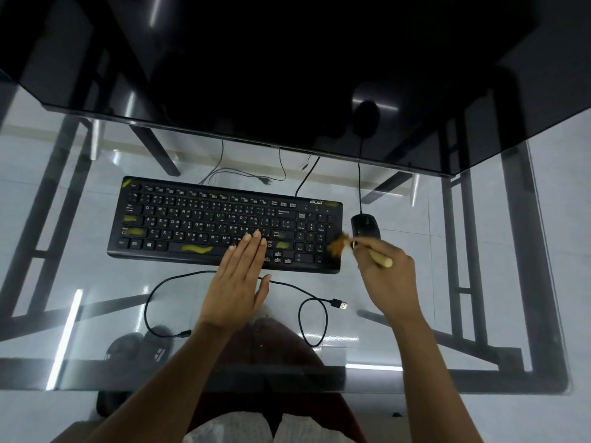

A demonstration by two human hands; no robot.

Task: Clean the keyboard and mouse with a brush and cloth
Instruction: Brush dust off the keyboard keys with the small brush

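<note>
brush (358, 247) in right hand (388, 270) grip, bristles over keyboard (224, 223)

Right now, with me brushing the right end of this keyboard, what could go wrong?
1. The brush bristles sweep at the keyboard's right edge, beside the mouse; dust may land on the mouse.
2. Your left hand presses flat on the keys; any dirt beneath it stays unbrushed.
3. The loose USB cable lies by your right hand wrist; a wide stroke could snag it.
</note>
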